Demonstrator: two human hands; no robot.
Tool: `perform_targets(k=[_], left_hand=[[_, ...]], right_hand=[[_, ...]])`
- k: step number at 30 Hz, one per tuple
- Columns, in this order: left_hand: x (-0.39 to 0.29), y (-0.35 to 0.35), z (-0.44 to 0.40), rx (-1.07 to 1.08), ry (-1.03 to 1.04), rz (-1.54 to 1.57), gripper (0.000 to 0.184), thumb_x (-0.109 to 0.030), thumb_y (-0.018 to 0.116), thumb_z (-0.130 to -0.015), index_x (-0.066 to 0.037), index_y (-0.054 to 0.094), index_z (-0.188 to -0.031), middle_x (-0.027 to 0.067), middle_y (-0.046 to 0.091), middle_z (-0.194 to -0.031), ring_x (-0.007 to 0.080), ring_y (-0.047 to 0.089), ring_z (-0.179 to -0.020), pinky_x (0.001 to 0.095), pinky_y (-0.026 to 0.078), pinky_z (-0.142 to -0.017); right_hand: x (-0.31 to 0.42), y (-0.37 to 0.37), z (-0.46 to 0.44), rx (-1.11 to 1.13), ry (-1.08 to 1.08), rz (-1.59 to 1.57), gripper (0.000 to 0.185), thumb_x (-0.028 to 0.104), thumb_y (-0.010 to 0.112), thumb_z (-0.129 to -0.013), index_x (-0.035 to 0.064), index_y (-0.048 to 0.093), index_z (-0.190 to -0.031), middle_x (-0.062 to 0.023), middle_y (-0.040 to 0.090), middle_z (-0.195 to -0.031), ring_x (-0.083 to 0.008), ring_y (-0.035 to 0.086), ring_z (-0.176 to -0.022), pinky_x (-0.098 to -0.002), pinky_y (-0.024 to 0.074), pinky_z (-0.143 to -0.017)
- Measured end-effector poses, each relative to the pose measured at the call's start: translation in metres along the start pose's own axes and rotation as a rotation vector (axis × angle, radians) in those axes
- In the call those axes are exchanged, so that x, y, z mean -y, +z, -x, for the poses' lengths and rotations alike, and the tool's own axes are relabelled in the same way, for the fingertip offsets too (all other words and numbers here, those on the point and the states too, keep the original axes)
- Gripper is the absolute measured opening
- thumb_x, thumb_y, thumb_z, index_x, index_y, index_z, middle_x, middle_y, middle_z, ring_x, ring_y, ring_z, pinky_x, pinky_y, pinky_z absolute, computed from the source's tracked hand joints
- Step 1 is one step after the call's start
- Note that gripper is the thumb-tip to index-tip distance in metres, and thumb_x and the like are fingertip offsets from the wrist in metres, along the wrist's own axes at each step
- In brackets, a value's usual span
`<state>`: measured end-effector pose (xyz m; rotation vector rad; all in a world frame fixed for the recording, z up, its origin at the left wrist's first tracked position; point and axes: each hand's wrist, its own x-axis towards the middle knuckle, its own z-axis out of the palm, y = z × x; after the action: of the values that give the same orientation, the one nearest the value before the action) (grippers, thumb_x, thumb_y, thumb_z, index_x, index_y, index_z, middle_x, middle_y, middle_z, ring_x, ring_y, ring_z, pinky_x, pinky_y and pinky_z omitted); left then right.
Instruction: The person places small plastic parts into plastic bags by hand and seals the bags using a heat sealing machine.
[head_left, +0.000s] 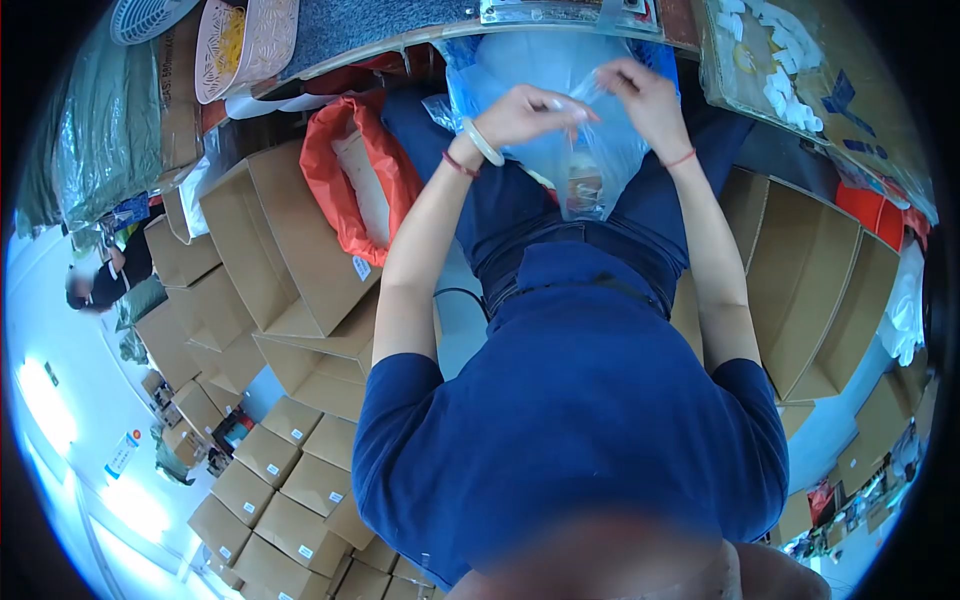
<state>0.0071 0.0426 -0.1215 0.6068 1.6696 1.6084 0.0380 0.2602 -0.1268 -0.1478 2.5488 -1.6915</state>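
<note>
A clear plastic bag (600,160) lies over my lap, with a small brownish stack (584,185) showing through its lower part. My left hand (530,118), with a pale bangle and a red cord at the wrist, pinches the bag's upper part from the left. On the other side my right hand (645,100), with a thin red cord at its wrist, has its fingers closed on the bag's plastic. Blue plastic (462,75) spreads behind and beside the clear bag.
A red bag (320,165) sits in an open carton to the left. Open cartons (790,270) stand at right. Ahead is a table edge (400,42) with a pink basket (250,50). White pieces (785,90) lie at upper right. Another person (110,280) is at far left.
</note>
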Motion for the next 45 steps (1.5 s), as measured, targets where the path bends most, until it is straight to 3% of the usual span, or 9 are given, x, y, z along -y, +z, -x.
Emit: perform_targets(k=[9, 13, 15, 21, 24, 28, 33, 38, 45], left_hand=[[0.025, -0.027, -0.004, -0.028, -0.142, 0.777, 0.042, -0.031, 0.049, -0.102, 0.002, 0.056, -0.127, 0.0136, 0.069, -0.089, 0.0140, 0.062, -0.074, 0.0300, 0.049, -0.070], [-0.013, -0.005, 0.006, -0.044, 0.001, 0.233, 0.022, -0.014, 0.059, -0.093, 0.004, 0.065, -0.106, 0.0106, 0.065, -0.092, 0.0200, 0.063, -0.089, 0.0326, 0.050, -0.084], [-0.037, 0.009, 0.017, -0.319, 0.364, -1.310, 0.019, -0.008, 0.063, -0.081, 0.004, 0.066, -0.096, 0.0108, 0.063, -0.103, 0.0256, 0.062, -0.101, 0.0346, 0.051, -0.088], [-0.026, 0.022, 0.012, -0.173, 0.637, -1.394, 0.022, -0.008, 0.063, -0.075, 0.002, 0.064, -0.094, 0.0118, 0.060, -0.103, 0.0281, 0.060, -0.104, 0.0370, 0.048, -0.095], [-0.013, 0.021, 0.021, -0.148, 0.661, -1.371, 0.027, -0.011, 0.065, -0.078, 0.001, 0.064, -0.102, 0.0143, 0.062, -0.111, 0.0309, 0.062, -0.104, 0.0383, 0.050, -0.094], [0.030, 0.002, 0.031, -0.541, 0.532, -1.268, 0.022, -0.019, 0.064, -0.089, 0.000, 0.065, -0.100, 0.0172, 0.061, -0.124, 0.0311, 0.063, -0.104, 0.0414, 0.047, -0.097], [0.013, 0.002, 0.013, -0.615, 0.190, 0.819, 0.023, -0.015, 0.054, -0.097, 0.002, 0.067, -0.091, 0.0130, 0.069, -0.107, 0.0220, 0.063, -0.104, 0.0355, 0.045, -0.096], [0.019, 0.033, -0.018, -0.462, 0.332, -0.530, 0.012, -0.012, 0.060, -0.088, -0.006, 0.070, -0.092, 0.0113, 0.065, -0.088, 0.0259, 0.063, -0.087, 0.0411, 0.048, -0.080], [0.015, 0.022, -0.002, -0.211, 0.424, -0.899, 0.010, -0.011, 0.069, -0.080, -0.010, 0.073, -0.089, 0.0037, 0.068, -0.086, 0.0221, 0.064, -0.083, 0.0325, 0.047, -0.070]], right_hand=[[0.032, 0.038, 0.040, -0.069, -0.550, 0.423, 0.022, 0.001, 0.064, -0.076, 0.0066, 0.065, -0.098, -0.0074, 0.065, -0.097, -0.0258, 0.064, -0.090, -0.0362, 0.0535, -0.076], [0.016, 0.034, 0.049, -0.049, -0.531, 0.507, 0.025, 0.001, 0.067, -0.075, 0.0060, 0.065, -0.099, -0.0078, 0.065, -0.106, -0.0260, 0.064, -0.095, -0.0357, 0.0535, -0.080], [0.037, 0.019, 0.049, -0.230, -0.613, 0.474, 0.022, 0.004, 0.066, -0.079, 0.0066, 0.066, -0.101, -0.0086, 0.063, -0.117, -0.0267, 0.064, -0.098, -0.0359, 0.0526, -0.082], [0.005, 0.019, -0.008, -0.270, -0.317, 0.292, 0.034, 0.026, 0.069, -0.088, 0.0066, 0.066, -0.115, -0.0082, 0.069, -0.108, -0.0246, 0.064, -0.099, -0.0306, 0.0477, -0.087], [-0.010, 0.038, -0.016, 0.095, 0.320, -0.257, 0.033, 0.027, 0.067, -0.090, 0.0020, 0.065, -0.111, -0.0082, 0.067, -0.110, -0.0177, 0.062, -0.095, -0.0304, 0.0492, -0.082], [-0.091, 0.053, -0.025, -0.374, 0.630, -1.143, 0.018, 0.015, 0.063, -0.093, 0.0007, 0.066, -0.103, -0.0084, 0.067, -0.109, -0.0150, 0.062, -0.098, -0.0286, 0.0482, -0.080], [-0.032, 0.048, -0.003, -0.424, 0.097, -0.862, 0.013, 0.008, 0.061, -0.094, -0.0017, 0.066, -0.101, -0.0111, 0.064, -0.117, -0.0210, 0.059, -0.108, -0.0322, 0.0455, -0.094], [0.017, 0.027, 0.005, -0.134, -0.500, 0.268, 0.021, 0.011, 0.061, -0.094, -0.0012, 0.066, -0.111, -0.0114, 0.059, -0.127, -0.0191, 0.055, -0.115, -0.0308, 0.0435, -0.097], [-0.011, 0.024, 0.002, -0.089, 0.057, -0.061, 0.025, 0.018, 0.063, -0.095, -0.0030, 0.068, -0.107, -0.0067, 0.068, -0.098, -0.0121, 0.060, -0.089, -0.0263, 0.0485, -0.083]])
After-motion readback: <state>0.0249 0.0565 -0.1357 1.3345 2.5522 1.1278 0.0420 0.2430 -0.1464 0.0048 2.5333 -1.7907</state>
